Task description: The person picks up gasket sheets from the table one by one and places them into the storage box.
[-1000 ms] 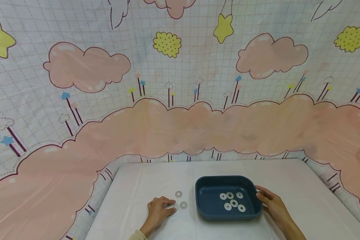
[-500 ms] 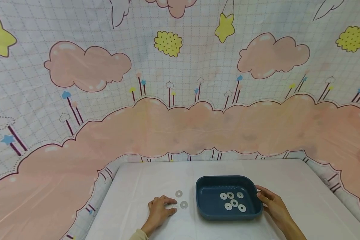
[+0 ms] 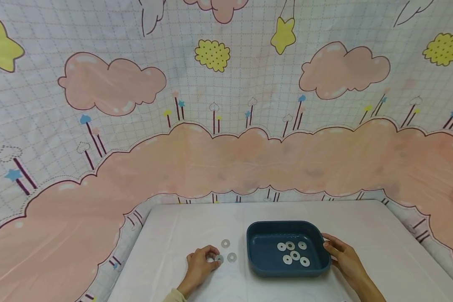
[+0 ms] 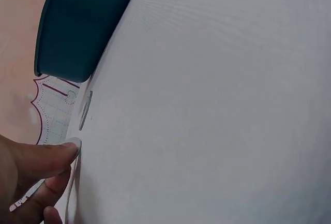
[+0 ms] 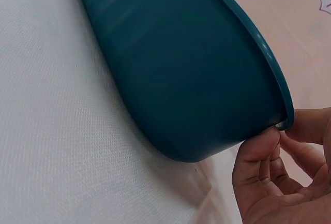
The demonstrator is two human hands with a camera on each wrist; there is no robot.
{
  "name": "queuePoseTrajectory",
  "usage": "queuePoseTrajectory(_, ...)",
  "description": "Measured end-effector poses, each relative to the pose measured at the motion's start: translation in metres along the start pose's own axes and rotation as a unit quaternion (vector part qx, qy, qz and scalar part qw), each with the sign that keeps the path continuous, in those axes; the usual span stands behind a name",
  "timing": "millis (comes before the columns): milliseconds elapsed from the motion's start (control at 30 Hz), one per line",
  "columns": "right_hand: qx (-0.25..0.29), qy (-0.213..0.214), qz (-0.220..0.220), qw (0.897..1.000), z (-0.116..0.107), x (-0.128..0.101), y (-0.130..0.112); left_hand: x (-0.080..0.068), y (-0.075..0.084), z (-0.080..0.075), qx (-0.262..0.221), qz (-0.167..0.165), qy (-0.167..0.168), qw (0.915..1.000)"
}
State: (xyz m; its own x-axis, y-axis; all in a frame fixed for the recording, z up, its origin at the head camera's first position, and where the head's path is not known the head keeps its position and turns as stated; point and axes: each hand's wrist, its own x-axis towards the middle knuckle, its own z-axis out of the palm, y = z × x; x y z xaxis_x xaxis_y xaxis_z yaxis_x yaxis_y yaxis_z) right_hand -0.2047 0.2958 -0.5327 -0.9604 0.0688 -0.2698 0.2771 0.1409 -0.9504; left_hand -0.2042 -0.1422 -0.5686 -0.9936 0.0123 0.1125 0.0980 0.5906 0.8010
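The left hand (image 3: 198, 266) pinches a flat washer (image 3: 219, 258) off the white tablecloth (image 3: 166, 243) with curled fingertips (image 4: 49, 158); the right hand (image 3: 343, 256) grips the rim of the dark teal plastic tray (image 3: 255, 260), thumb (image 5: 258, 154) under the lip. Two more washers (image 3: 232, 257) lie just beyond the left fingertips, between that hand and the tray. Tilting the thin ring onto its edge should secure the pinch. Six pale ring-shaped washers (image 3: 295, 255) lie flat inside the smooth, round-cornered tray; the cloth looks finely woven.
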Motion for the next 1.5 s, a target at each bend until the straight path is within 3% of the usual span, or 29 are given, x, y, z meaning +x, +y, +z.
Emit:
queuePoseTrajectory(100,0.0,-0.001,0.0,1.0,0.0,0.0,0.0,-0.001,0.002,-0.001,-0.001,-0.012,0.005,0.9999)
queuePoseTrajectory(200,0.002,-0.002,0.001,1.0,-0.001,0.0,0.001,-0.002,0.006,-0.005,-0.032,-0.02,-0.006,0.9993)
queuePoseTrajectory(367,0.007,0.0,0.004,1.0,-0.001,0.0,0.001,-0.001,0.017,-0.015,-0.1,-0.006,-0.025,0.9946)
queuePoseTrajectory(767,0.009,0.001,0.002,1.0,-0.001,0.0,0.0,0.001,0.045,-0.032,-0.166,-0.015,-0.029,0.9856)
queuePoseTrajectory(900,0.006,0.002,0.0,1.0,-0.002,0.001,0.0,0.005,0.053,-0.03,-0.173,-0.002,-0.031,0.9845)
queuePoseTrajectory(1067,-0.001,0.0,-0.001,1.0,-0.002,0.001,0.0,0.008,0.064,-0.025,-0.195,0.009,-0.063,0.9787)
queuePoseTrajectory(1500,-0.001,-0.002,0.001,1.0,-0.001,0.003,0.001,0.018,0.093,-0.004,-0.25,0.001,-0.125,0.9603)
